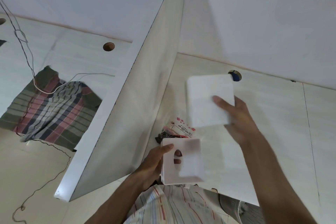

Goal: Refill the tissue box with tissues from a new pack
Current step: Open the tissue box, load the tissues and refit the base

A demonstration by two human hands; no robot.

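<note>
Held above the pale desk point(272, 123), right of the white divider point(127, 114). Right hand point(238, 120) clamped on a white stack of tissues point(209, 100), thumb across its face, fingers behind. Left hand point(154, 162) gripped the white box lid point(183, 162) by its left edge, fingers visible through the round opening. Printed plastic wrapper point(179, 129) lay on the desk between the two, partly hidden. Striped cloth point(52, 107) lay well apart, left of the divider.

A striped cloth point(52, 109) is lying on the left desk point(76, 60), a white cord point(60, 88) is trailing across it, and a white divider panel point(112, 114) is standing alongside.
</note>
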